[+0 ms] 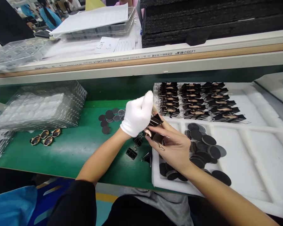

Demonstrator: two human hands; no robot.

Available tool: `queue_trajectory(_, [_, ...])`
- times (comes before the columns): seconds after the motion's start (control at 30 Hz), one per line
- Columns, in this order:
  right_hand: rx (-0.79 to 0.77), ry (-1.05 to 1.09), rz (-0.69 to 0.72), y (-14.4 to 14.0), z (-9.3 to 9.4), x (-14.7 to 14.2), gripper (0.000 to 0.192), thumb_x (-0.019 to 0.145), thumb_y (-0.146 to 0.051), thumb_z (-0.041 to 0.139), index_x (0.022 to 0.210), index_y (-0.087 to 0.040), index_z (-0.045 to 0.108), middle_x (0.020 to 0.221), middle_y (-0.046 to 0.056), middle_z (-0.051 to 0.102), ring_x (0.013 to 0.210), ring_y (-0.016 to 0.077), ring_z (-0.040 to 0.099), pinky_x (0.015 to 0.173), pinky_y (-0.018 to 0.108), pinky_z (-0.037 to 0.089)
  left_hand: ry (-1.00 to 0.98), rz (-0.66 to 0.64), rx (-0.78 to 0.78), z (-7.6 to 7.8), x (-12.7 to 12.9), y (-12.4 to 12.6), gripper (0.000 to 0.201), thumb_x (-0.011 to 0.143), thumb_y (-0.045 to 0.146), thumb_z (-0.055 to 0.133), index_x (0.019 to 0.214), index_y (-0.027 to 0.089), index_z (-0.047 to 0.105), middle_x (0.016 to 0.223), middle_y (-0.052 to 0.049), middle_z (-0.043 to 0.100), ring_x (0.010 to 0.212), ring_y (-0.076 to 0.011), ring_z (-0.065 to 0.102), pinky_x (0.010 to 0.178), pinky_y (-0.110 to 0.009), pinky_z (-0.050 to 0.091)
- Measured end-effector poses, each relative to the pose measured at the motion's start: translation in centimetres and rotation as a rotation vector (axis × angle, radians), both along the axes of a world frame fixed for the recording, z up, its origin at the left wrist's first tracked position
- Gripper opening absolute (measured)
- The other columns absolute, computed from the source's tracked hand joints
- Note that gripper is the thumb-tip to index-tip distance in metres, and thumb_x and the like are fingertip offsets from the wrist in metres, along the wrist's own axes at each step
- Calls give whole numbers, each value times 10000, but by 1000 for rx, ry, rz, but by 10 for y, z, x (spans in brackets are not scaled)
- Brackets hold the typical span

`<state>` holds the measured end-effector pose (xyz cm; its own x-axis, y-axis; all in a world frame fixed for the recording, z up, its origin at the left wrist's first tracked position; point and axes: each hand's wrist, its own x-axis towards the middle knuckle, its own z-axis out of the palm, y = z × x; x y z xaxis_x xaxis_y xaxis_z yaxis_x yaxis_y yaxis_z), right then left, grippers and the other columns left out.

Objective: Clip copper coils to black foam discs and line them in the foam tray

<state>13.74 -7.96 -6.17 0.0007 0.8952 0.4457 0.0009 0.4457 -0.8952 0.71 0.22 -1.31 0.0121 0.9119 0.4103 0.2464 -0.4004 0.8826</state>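
Binder clip, black, pinched at frame centre between gloved left hand and bare right hand, over the near left corner of white foam tray. Left hand clenched around the clip from 9 o'clock; right hand grasping it from 5 o'clock with fingertips, a small round part seemingly caught in it, too hidden to tell. Loose binder clips on green mat at 7 o'clock, just beside. Black round discs piled in the tray at 3 o'clock. Rows of clipped assemblies at 1 o'clock. Grey discs at 9 o'clock, gold-rimmed oval parts farther out, clear blister trays at 10 o'clock.
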Motion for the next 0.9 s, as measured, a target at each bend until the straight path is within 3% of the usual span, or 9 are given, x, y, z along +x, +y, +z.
queue_trajectory(0.1, [-101,151,25,1,4,-2,337,768,-171,883,1051,-348,836,1357,43,721,1073,287,765,1028,496,621,-81,34,-27,-1,-7,11,655,1050,561,454,527,198,607,507,-12,609,507,-114,564,551,-277,454])
queue_trajectory(0.23, [-417,614,-8,9,10,-4,235,794,-270,899,996,-337,798,1057,-22,806,1006,206,766,985,436,649,-160,138,-13,-4,-8,24,673,1027,557,513,455,203,531,436,12,519,465,-95,511,539,-263,449])
queue_trajectory(0.3, [-515,712,19,14,12,-4,224,761,-295,928,930,-298,781,1011,-31,804,984,186,761,1013,423,639,-193,181,-40,-7,-4,27,680,1030,543,515,440,205,518,415,15,495,434,-91,482,509,-266,427])
queue_trajectory(0.5, [-572,759,3,23,9,1,289,724,-326,951,928,-301,748,1046,-46,802,1136,208,728,1164,524,528,-249,235,-86,-20,20,33,665,1035,501,519,440,206,525,430,9,515,427,-96,482,510,-279,426])
queue_trajectory(0.6, [-536,714,-50,25,4,0,299,719,-358,947,921,-285,740,1078,-21,805,1235,216,694,1225,475,463,-240,258,-93,-24,28,34,661,1025,527,530,445,210,509,433,14,516,450,-105,511,550,-283,447])
queue_trajectory(0.9, [-548,717,-96,26,2,2,317,707,-382,944,915,-276,730,1104,-19,801,1238,209,696,1190,423,509,-226,255,-91,-30,38,34,677,1040,545,491,453,207,528,439,16,509,486,-108,528,599,-276,472])
